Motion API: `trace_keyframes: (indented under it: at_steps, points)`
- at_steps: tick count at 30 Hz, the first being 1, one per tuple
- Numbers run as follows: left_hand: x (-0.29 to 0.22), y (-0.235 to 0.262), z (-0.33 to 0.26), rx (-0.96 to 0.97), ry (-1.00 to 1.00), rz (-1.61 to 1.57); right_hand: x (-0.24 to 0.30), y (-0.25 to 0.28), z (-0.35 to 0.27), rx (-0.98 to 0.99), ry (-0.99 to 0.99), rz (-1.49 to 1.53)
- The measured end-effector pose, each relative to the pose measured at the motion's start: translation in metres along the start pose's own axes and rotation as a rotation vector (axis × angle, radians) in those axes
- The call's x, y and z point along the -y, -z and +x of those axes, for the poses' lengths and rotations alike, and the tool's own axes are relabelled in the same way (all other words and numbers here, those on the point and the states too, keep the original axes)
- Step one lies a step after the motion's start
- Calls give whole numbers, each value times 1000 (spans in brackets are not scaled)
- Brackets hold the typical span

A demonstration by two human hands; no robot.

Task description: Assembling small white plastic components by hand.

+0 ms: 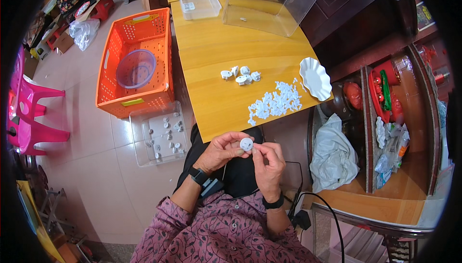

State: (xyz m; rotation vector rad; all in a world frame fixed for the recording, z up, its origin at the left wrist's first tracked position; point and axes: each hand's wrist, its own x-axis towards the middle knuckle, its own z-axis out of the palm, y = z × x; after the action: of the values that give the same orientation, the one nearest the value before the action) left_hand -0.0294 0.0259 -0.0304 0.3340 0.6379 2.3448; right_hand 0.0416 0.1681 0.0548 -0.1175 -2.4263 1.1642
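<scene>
Just off the table's near edge, my left hand (222,151) pinches a small round white plastic plug-like piece (246,143) between thumb and fingers. Small dark slots show on the piece's face. My right hand (268,164) is closed, thumb against forefinger, its tips at the piece's lower right edge; anything tiny between them is hidden. On the wooden table (207,94) beyond lies a spread pile of tiny white plastic parts (276,102). Behind it sits a small group of similar round white pieces (243,76).
A scalloped white dish (315,79) stands at the table's right edge. Clear bins (199,0) (269,22) occupy the far end. Left on the floor are an orange crate (108,82) holding a purple basket (137,68), and a clear tray (139,154) with several round pieces. Shelves (368,133) stand right.
</scene>
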Motion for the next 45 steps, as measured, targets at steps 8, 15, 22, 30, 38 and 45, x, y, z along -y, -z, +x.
trace_keyframes:
  at_steps: [8,15,22,30,38,45]
  points:
    - [0,1,0,3,3,-38,1,3,-1,-3,-8,-13]
    - [1,2,0,2,0,-29,1,-3,-2,-28,-19,37]
    - [1,2,-1,-15,14,7,2,-8,1,-30,2,3]
    - [0,1,-2,-31,31,10,1,-11,1,-21,12,2]
    - [-1,-2,-2,-50,29,60,-2,-12,0,-18,55,-30]
    - [0,0,-2,-48,33,58,-8,-13,-2,0,76,-63]
